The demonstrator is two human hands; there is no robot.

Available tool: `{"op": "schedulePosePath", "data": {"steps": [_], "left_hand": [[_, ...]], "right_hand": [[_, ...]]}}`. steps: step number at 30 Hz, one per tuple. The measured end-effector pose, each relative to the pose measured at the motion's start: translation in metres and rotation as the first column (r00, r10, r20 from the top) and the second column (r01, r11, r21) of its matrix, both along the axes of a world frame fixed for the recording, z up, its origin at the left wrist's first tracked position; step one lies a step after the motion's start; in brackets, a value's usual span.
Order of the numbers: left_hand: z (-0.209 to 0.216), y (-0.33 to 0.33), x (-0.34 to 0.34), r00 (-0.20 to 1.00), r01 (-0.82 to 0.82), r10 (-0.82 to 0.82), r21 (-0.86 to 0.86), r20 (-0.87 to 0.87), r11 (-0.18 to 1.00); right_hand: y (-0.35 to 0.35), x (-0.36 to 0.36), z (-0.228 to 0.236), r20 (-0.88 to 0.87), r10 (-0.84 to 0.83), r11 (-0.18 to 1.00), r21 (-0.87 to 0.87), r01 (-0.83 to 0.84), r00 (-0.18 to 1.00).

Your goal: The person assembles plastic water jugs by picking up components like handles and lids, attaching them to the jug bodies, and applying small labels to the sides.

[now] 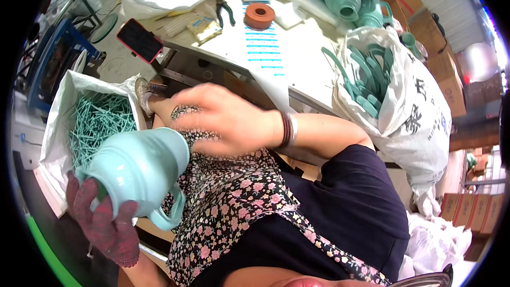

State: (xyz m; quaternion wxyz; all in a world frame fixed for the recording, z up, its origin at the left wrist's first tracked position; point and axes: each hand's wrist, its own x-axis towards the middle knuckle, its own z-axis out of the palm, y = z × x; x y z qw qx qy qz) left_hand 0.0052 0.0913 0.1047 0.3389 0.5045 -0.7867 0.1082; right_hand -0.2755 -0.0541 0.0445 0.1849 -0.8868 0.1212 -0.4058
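Observation:
A pale teal plastic jug body (139, 167) with a loop handle lies tilted on its side in front of me, its wide end toward the right. My left hand (103, 220), in a dark red knitted glove, grips its narrower end, fingers wrapped around the neck. Close to the wide end hovers my right hand (228, 122), bare and slightly blurred, fingers apart and loosely bent, with nothing visible in it. Beyond the jug, a white sack (56, 143) holds many thin green plastic strips (103, 119).
On the white table (308, 69) lie a roll of brown tape (259, 16), pliers (225, 10) and a printed strip sheet (264, 48). A phone (139, 40) stands at its left edge. Several teal jug bodies (345, 5) lie far right. A sack (419, 122) holds green handles (369, 74).

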Motion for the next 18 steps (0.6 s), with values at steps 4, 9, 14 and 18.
{"op": "schedulePosePath", "data": {"steps": [4, 9, 14, 18], "left_hand": [[0.004, -0.03, -0.003, 0.996, -0.083, 0.085, 0.051, -0.041, 0.995], [-0.002, -0.031, 0.006, 0.764, -0.25, 0.239, 0.066, -0.599, 0.966], [-0.032, -0.043, -0.01, 0.983, -0.132, 0.167, 0.338, -0.077, 0.932], [-0.001, -0.047, -0.016, 0.989, 0.117, -0.132, 0.189, 0.07, 0.975]], "right_hand": [[-0.064, -0.109, -0.045, -0.49, -0.466, 0.808, 0.104, 0.58, 0.737], [-0.119, -0.305, -0.038, -0.923, -0.285, 0.59, -0.381, 0.712, -0.257], [-0.101, -0.343, -0.054, -0.95, -0.311, 0.481, -0.174, 0.859, -0.018], [-0.123, -0.275, -0.02, -0.448, -0.635, 0.181, 0.706, 0.685, 0.629]]}}
